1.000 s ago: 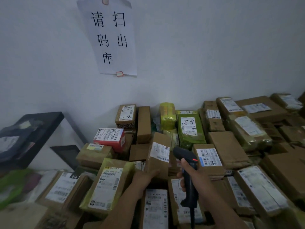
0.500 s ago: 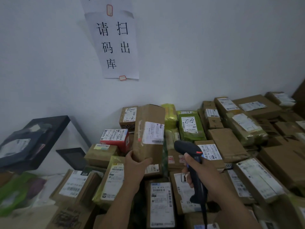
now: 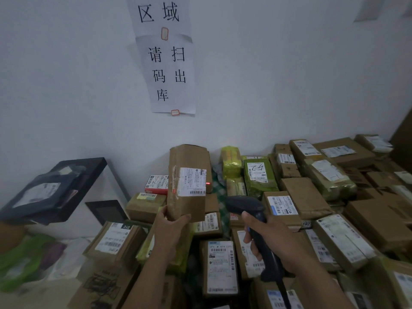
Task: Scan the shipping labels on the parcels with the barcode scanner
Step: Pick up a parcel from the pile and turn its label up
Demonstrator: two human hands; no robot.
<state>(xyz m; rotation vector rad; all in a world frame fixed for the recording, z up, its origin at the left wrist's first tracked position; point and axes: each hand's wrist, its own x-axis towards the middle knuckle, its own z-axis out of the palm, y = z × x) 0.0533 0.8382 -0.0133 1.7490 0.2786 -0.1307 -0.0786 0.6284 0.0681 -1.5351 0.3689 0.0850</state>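
My left hand point(image 3: 170, 228) grips the bottom of a tall brown cardboard parcel point(image 3: 188, 204) and holds it upright above the pile. Its white shipping label point(image 3: 192, 182) faces me. A red light dot sits on the parcel at the label's right edge. My right hand point(image 3: 269, 239) grips the handle of a black barcode scanner point(image 3: 245, 206), whose head points up at the parcel from the lower right, a short gap away.
Brown and green labelled parcels point(image 3: 307, 197) cover the surface from centre to right. A red-and-white box point(image 3: 156, 185) sits behind the held parcel. A black stand point(image 3: 66, 188) with dark bags is at the left. Paper signs point(image 3: 169, 72) hang on the white wall.
My left hand picked the brown parcel out of the pile and raised it upright. The scanner rose towards it, and a red dot now shows beside the label.
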